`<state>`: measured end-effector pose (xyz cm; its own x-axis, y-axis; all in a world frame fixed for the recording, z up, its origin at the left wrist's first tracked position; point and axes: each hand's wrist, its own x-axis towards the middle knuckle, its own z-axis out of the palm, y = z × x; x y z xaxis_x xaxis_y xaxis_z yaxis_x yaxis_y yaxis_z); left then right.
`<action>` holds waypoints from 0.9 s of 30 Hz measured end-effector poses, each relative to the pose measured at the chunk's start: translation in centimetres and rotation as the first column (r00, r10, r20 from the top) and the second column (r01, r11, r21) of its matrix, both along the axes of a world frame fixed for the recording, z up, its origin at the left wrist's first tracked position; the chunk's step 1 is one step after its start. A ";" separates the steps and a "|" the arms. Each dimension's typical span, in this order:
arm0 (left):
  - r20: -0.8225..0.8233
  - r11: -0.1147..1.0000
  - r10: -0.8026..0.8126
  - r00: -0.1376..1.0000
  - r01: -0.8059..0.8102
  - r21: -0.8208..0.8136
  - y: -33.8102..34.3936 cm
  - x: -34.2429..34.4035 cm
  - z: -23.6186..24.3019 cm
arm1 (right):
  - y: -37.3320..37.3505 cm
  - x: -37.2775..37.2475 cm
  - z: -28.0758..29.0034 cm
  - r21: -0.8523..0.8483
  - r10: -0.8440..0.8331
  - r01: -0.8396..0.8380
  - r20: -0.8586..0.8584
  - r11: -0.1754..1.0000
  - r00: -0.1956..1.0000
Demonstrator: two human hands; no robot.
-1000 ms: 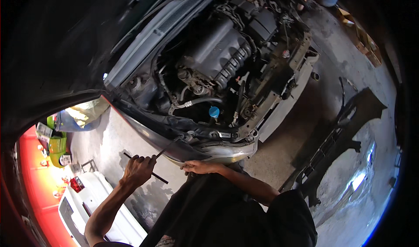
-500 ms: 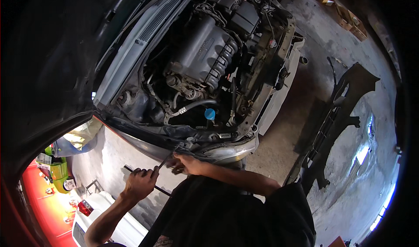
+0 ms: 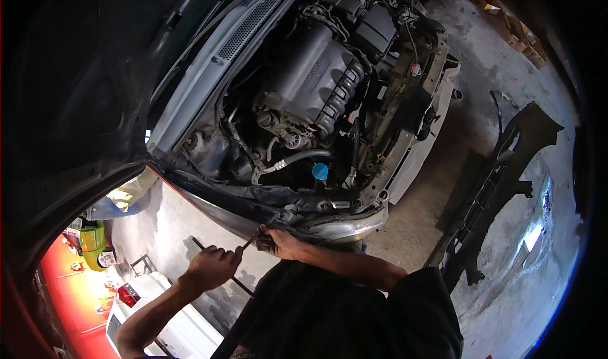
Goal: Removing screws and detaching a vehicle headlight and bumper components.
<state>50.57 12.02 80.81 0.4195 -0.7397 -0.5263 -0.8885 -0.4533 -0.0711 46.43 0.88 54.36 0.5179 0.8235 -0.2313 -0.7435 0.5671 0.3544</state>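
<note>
My left hand (image 3: 209, 268) is closed around a tool with a thin metal shaft (image 3: 248, 243) angled up and right toward the car's front fender (image 3: 209, 210); a long black bar also runs at the grip. My right hand (image 3: 283, 245) has its fingers curled at the shaft's upper end, just outside the fender edge near the headlight (image 3: 345, 226); its fingertips are partly hidden. Beyond lies the open engine bay, with a grey engine cover (image 3: 304, 80) and a blue reservoir cap (image 3: 320, 171).
The raised dark hood (image 3: 76, 86) fills the left. A long black trim panel (image 3: 481, 219) lies on the concrete floor (image 3: 519, 270) at right, with cardboard boxes (image 3: 516, 36) farther back. At lower left are a white car part (image 3: 152, 286), a red surface (image 3: 73, 295) and yellow-green items (image 3: 92, 238).
My right hand has moved up from below the fender onto the shaft's upper end. My left hand keeps its grip. The view has shifted slightly with my head.
</note>
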 end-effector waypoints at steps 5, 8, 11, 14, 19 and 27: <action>-0.023 0.989 -0.147 0.989 0.147 0.009 -1.2 -0.5 -0.2 | -0.8 -0.8 0.0 -0.100 0.050 -0.051 -0.018 0.994 0.999; -0.023 0.980 -0.197 0.980 0.198 0.019 -1.9 0.2 0.1 | -0.6 -0.9 -0.7 -0.090 0.053 -0.055 -0.032 0.994 0.998; -0.022 0.966 -0.252 0.967 0.253 0.045 -2.9 0.5 0.5 | -0.7 -1.0 -1.5 -0.077 0.065 -0.067 -0.030 0.995 0.997; 0.001 0.943 -0.331 0.944 0.331 0.039 -3.9 0.2 -0.1 | -0.9 -1.2 -1.9 -0.073 0.093 -0.093 -0.010 0.993 0.996; -0.042 0.939 -0.344 0.938 0.345 0.014 -5.6 0.3 -0.8 | -2.0 -1.2 -1.8 -0.099 0.109 -0.106 0.022 0.989 0.994; 0.106 0.973 -0.202 0.974 0.212 -0.088 -6.0 0.2 -1.0 | -6.9 -0.1 6.4 -0.273 0.197 -0.081 0.432 0.959 0.880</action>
